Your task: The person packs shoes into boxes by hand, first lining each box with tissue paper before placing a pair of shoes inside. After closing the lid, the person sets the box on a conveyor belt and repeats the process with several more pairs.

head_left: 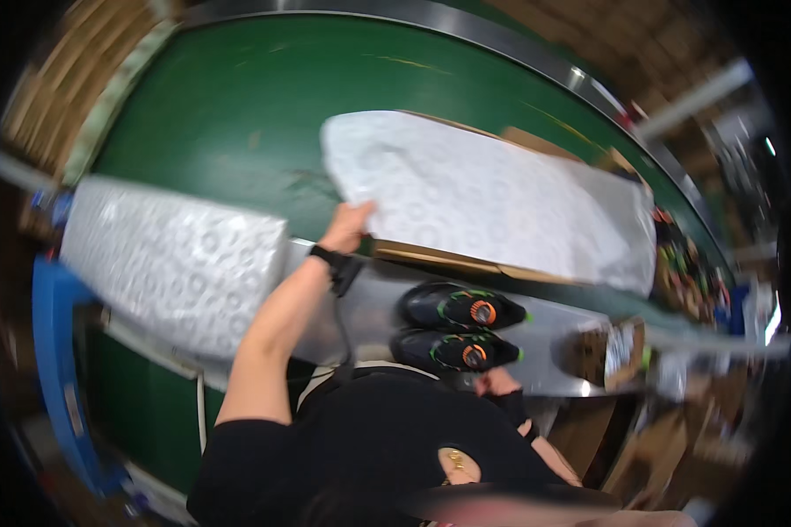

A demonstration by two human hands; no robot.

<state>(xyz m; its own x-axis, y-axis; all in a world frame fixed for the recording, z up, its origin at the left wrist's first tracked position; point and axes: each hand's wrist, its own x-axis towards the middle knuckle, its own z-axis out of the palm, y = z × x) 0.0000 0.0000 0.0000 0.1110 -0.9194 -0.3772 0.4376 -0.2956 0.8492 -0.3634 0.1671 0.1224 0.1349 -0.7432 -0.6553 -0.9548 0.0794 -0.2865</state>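
Observation:
My left hand (348, 226) pinches the near-left edge of a large white wrapping sheet (501, 198). The sheet lies spread over an open cardboard box (448, 256), hiding whatever is inside. Close to my body, a pair of black shoes with orange dials and green trim rests side by side on a metal ledge: the far shoe (457, 307) and the near shoe (453, 350). Just below the near shoe is my right hand (498, 382), its fingers curled in; what they hold, if anything, is hidden.
A bubble-textured silvery-white block (176, 255) stands at the left, beside a blue curved frame (57, 369). Green conveyor belt (237, 97) runs beyond. To the right are a small brown carton (620, 353) and a heap of mixed colourful items (690, 272).

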